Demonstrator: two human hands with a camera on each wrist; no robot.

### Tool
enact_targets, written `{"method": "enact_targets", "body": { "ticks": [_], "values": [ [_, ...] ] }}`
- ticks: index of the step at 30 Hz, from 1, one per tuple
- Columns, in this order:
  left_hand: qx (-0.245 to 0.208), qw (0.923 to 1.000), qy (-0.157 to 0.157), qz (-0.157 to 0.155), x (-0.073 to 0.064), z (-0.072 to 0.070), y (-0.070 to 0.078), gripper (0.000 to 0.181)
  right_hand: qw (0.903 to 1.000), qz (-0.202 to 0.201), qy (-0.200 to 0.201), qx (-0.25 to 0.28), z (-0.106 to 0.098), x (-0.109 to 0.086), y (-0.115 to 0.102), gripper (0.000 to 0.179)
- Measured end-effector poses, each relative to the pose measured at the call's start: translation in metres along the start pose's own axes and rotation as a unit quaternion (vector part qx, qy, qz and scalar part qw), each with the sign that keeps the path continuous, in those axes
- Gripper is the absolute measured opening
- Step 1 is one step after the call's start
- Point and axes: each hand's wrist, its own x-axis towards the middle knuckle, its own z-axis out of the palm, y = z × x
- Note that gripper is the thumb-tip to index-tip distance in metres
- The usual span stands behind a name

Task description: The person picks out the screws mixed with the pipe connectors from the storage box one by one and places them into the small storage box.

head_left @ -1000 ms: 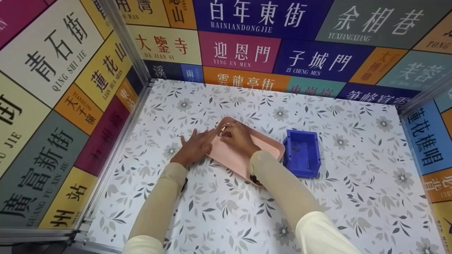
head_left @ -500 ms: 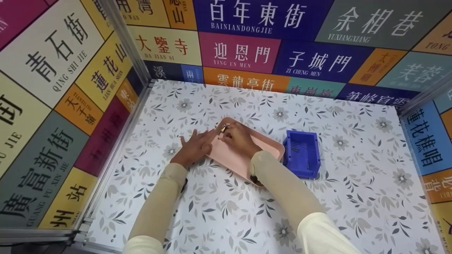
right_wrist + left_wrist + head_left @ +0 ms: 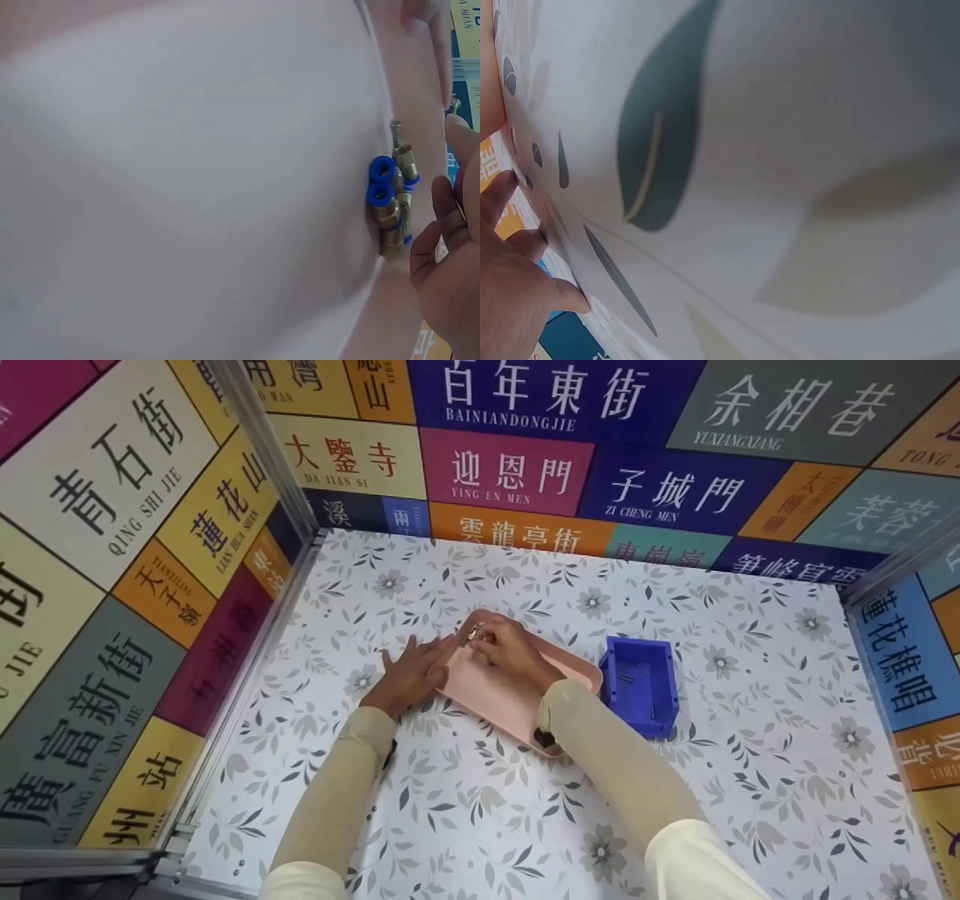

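Observation:
A shallow pink tray [image 3: 495, 697] lies slanted on the table. My left hand [image 3: 409, 671] rests with spread fingers at its left edge; the left wrist view has these fingers [image 3: 525, 255] against the tabletop. Above the tray's far left corner is my right hand [image 3: 510, 649]. In the right wrist view this hand [image 3: 457, 247] pinches a small silver screw [image 3: 454, 105] between thumb and finger, mostly hidden. Close by in the tray sit several brass push-in fittings [image 3: 386, 202] with blue collars, with another screw [image 3: 397, 133] standing among them.
A blue plastic bin [image 3: 641, 690] stands right of the tray, with a few thin dark screws [image 3: 626, 677] inside. The table [image 3: 765, 780] has a leaf-patterned cover. Printed panels [image 3: 517, 472] wall it in at the back and sides.
My right hand and forearm have shifted slightly to the right over the tray, and its fingers have moved among the fittings. The left hand, tray and bin stay about where they were.

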Motion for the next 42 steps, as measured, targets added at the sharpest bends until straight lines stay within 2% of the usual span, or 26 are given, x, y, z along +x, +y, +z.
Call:
{"method": "enact_targets", "body": {
  "ticks": [6, 11, 18, 23, 30, 37, 42],
  "values": [
    [-0.003, 0.9999, -0.009, -0.005, 0.001, -0.001, 0.0, 0.057, 0.9994, -0.027, 0.017, 0.012, -0.013, -0.004, -0.006, 0.011],
    [0.003, 0.9999, -0.012, -0.012, 0.002, -0.001, 0.001, 0.057, 0.9984, -0.031, 0.028, 0.037, -0.022, -0.01, -0.009, 0.013],
    [0.014, 0.9995, -0.008, -0.028, 0.001, 0.0, 0.002, 0.058, 0.9979, -0.007, 0.032, 0.055, -0.036, -0.021, -0.007, 0.014],
    [0.026, 0.9993, -0.005, -0.026, -0.001, 0.001, 0.002, 0.058, 0.9968, 0.005, 0.04, 0.069, -0.048, -0.031, -0.005, 0.018],
    [0.015, 0.9993, -0.007, -0.033, 0.001, 0.001, 0.002, 0.057, 0.9933, 0.019, 0.052, 0.102, -0.066, -0.045, -0.008, 0.02],
    [0.008, 0.9992, -0.011, -0.037, 0.001, 0.002, 0.003, 0.058, 0.9936, 0.042, 0.071, 0.078, -0.087, -0.062, -0.006, 0.016],
    [0.004, 0.9992, -0.011, -0.04, 0.001, 0.003, 0.001, 0.059, 0.9937, 0.028, 0.076, 0.077, -0.106, -0.076, 0.001, 0.02]
  ]
}}
